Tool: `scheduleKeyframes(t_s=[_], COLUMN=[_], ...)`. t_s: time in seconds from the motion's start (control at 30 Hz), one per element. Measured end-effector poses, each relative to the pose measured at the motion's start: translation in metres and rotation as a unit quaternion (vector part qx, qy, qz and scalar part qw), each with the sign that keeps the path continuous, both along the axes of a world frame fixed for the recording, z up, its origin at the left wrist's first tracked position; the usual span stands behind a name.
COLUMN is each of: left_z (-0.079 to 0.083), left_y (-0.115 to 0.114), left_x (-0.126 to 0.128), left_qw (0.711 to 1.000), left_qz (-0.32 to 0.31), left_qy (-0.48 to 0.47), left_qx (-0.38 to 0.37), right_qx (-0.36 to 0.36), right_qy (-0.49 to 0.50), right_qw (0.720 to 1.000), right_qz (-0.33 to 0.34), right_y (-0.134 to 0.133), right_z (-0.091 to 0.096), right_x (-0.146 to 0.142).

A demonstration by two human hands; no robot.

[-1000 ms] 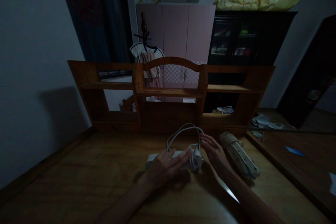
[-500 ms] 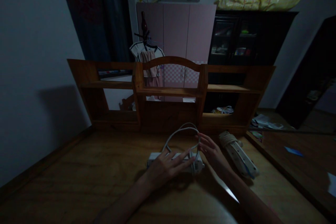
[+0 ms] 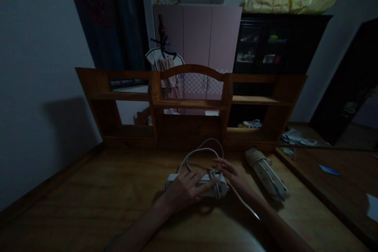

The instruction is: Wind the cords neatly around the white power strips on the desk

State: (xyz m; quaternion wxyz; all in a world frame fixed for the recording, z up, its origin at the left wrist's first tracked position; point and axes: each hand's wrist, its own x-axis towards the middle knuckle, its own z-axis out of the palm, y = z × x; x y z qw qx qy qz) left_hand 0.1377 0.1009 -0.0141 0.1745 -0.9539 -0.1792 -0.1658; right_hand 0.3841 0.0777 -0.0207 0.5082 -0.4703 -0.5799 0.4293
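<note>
A white power strip [image 3: 172,178] lies on the wooden desktop in front of me. My left hand [image 3: 183,189] rests over it, fingers curled across its top, gripping it. Several turns of its pale cord [image 3: 217,189] are wrapped around the right end. Loose cord arcs up behind the strip in loops, and another length runs off to the right, under my right forearm. At the right end my right hand [image 3: 232,174] has its fingers closed on the cord near the wraps; the fingertips are dim. Further right lies a second power strip [image 3: 270,177], its cord wound around the far end.
A wooden shelf unit [image 3: 191,104] stands along the desk's back edge. The wall [image 3: 38,86] borders the desk on the left. A lower wooden surface [image 3: 339,185] with a blue card [image 3: 328,170] lies beyond the right edge.
My right hand has moved left and slightly down with the cord, toward the strip's right end. The cord loop behind has sunk and shifted left. My left hand stays on the strip.
</note>
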Motion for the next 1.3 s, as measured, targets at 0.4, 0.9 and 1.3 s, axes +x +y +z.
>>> scheduleKeyframes(t_s=[0.4,0.9,1.3], left_z=[-0.001,-0.004,0.0], left_y=[-0.002,0.0,-0.001], left_x=[0.001,0.002,0.002], left_qw=[1.0,1.0,0.999], left_qz=[-0.011,-0.006,-0.007], left_qy=[-0.026,-0.028,-0.027], left_qx=[0.003,-0.007,-0.022], right_qx=[-0.088,-0.093,-0.069], right_qy=[0.107,0.107,0.096], right_qw=[0.99,0.99,0.993], right_qz=[0.009,0.022,0.024], right_y=[0.002,-0.008,-0.012], right_z=[-0.002,0.006,0.01], right_x=[-0.006,-0.009,-0.012])
